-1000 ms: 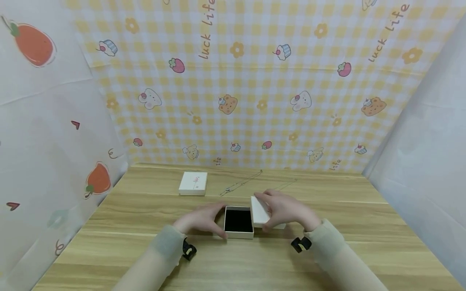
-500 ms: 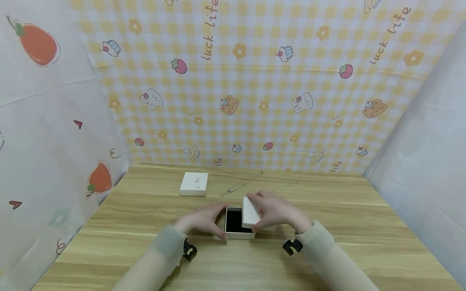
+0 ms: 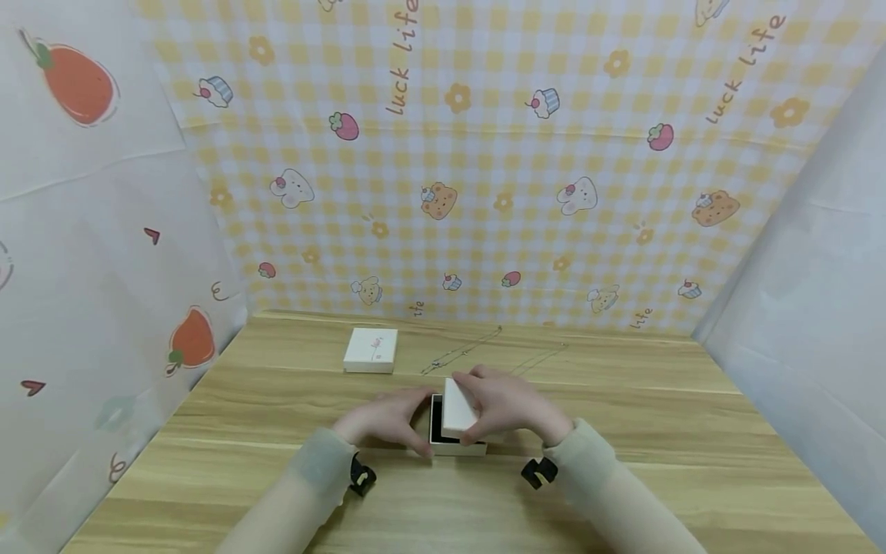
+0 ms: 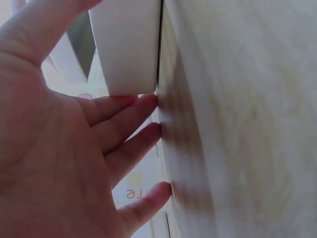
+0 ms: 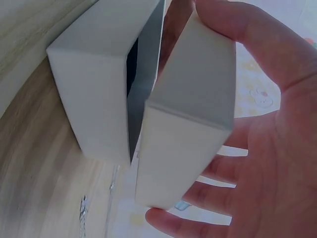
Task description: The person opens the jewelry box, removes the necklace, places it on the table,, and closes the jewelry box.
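Observation:
A small white box base [image 3: 458,449] with a black lining stands on the wooden table. At its left side my left hand [image 3: 388,422] holds it, thumb at the near corner and fingertips at the far one. The fingertips meet the box wall [image 4: 129,54] in the left wrist view. My right hand [image 3: 512,404] grips the white lid [image 3: 457,412] by its edges, tilted over the base and covering most of the black lining. In the right wrist view a gap shows between lid [image 5: 183,134] and base [image 5: 94,94].
A second white box [image 3: 370,351] with pink print sits shut at the back left. Two thin chain necklaces lie beyond the hands, one silver chain [image 3: 460,352] in the middle and a fainter chain [image 3: 543,358] further right. A patterned cloth [image 3: 498,154] hangs behind the table.
My right hand has carried the lid leftward from beside the base to above it, so less black lining shows. The left hand has stayed at the base.

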Motion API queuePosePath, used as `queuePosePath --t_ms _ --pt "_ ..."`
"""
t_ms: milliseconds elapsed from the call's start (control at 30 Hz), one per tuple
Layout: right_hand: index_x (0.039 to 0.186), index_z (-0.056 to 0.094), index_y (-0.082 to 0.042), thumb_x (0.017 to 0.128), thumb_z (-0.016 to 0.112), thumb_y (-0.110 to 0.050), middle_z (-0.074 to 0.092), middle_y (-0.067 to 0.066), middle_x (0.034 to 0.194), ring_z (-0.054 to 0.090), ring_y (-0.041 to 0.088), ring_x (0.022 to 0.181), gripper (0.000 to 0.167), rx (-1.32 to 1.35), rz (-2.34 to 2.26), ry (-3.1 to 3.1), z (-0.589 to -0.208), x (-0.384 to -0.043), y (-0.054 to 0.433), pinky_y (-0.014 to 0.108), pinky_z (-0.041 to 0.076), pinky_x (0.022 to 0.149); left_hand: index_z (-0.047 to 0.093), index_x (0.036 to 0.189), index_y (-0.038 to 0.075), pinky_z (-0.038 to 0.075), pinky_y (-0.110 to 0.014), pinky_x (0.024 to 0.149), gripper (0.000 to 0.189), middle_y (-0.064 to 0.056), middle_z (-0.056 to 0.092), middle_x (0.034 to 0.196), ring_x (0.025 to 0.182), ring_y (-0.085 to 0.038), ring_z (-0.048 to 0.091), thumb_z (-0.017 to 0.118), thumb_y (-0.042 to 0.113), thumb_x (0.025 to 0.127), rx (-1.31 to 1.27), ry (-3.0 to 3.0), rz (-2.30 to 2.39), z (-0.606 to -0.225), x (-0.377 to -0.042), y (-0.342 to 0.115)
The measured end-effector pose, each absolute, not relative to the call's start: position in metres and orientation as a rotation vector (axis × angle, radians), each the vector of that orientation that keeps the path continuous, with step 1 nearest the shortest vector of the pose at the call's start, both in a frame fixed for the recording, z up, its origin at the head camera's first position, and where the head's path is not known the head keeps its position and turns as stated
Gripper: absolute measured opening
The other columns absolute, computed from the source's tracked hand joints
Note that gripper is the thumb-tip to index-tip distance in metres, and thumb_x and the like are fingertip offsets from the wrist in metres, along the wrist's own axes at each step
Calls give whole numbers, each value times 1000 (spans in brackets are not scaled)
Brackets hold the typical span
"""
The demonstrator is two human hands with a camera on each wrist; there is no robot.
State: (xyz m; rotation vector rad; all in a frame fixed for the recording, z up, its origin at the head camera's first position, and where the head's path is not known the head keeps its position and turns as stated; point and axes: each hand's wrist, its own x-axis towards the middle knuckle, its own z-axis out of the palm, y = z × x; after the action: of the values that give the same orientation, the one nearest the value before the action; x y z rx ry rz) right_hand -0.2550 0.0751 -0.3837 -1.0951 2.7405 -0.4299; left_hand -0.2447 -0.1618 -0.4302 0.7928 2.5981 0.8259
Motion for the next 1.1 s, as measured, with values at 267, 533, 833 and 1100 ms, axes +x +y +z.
queuePosePath --t_ms 267,533,833,1100 --pt "144 45 -13 65 84 -46 55 4 120 51 13 85 94 -1096 -407 2718 -385 -256 66 29 45 64 44 142 13 34 -54 102 94 -2 52 137 122 -24 48 85 38 61 768 2596 836 -431 -245 -162" --pt "144 45 -14 64 84 -48 55 3 119 51 12 84 95 -1090 -354 2721 -387 -258 58 29 44 63 43 143 13 36 -51 100 93 0 52 136 117 -20 49 85 36 63 781 2591 858 -431 -245 -163" --pt "144 46 -13 65 84 -49 55 2 116 50 11 82 95 -1093 -307 2720 -388 -258 53 26 43 61 47 139 10 41 -42 95 90 2 55 129 110 -16 51 86 40 63 789 2590 844 -433 -247 -164" --pt "144 46 -12 65 85 -46 55 2 116 50 11 82 95 -1100 -293 2702 -389 -259 50 27 44 63 47 139 11 42 -41 93 88 2 54 130 109 -15 51 85 41 64 784 2589 832 -433 -247 -164"
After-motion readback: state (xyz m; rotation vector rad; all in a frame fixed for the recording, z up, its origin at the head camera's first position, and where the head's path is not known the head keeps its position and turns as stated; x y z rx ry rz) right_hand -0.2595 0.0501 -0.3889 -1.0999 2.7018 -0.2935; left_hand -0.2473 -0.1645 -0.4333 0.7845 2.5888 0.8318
